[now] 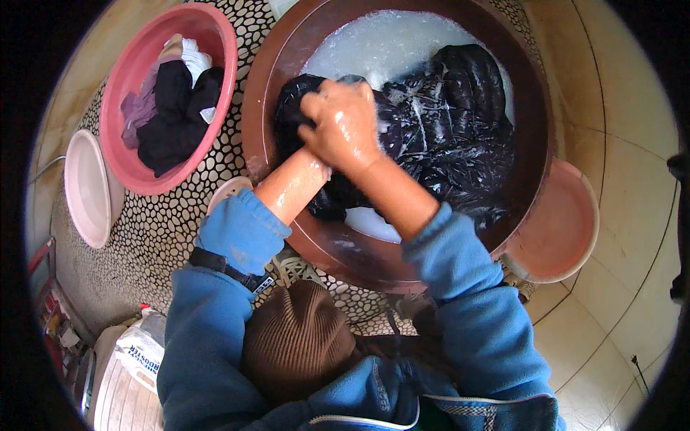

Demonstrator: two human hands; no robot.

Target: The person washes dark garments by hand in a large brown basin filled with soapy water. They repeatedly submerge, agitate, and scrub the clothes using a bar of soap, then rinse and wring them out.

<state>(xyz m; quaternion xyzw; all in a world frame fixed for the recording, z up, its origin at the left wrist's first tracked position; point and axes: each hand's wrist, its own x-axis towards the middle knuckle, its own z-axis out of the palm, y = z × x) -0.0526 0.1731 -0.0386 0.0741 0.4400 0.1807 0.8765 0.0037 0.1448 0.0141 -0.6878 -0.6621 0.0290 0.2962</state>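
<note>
A wet, shiny black garment (458,129), seemingly padded, lies bunched in a large brown plastic tub (264,108). Cloudy, sudsy water (388,40) shows around it. My right hand (342,126) is curled into a fist on a dark fold at the tub's left side, slightly blurred. My left hand (318,160) passes beneath the right one, so only its wrist end shows and its fingers are hidden. Both forearms are wet and cross close together over the garment.
At upper left, a pink basin (229,70) holds black, purple and white clothes (172,118). A pale pink basin (86,188) leans beside it. An orange-pink basin (560,226) stands right of the tub. A white plastic package (143,345) bearing print lies at lower left. Pebble-patterned flooring (178,215) surrounds the tub.
</note>
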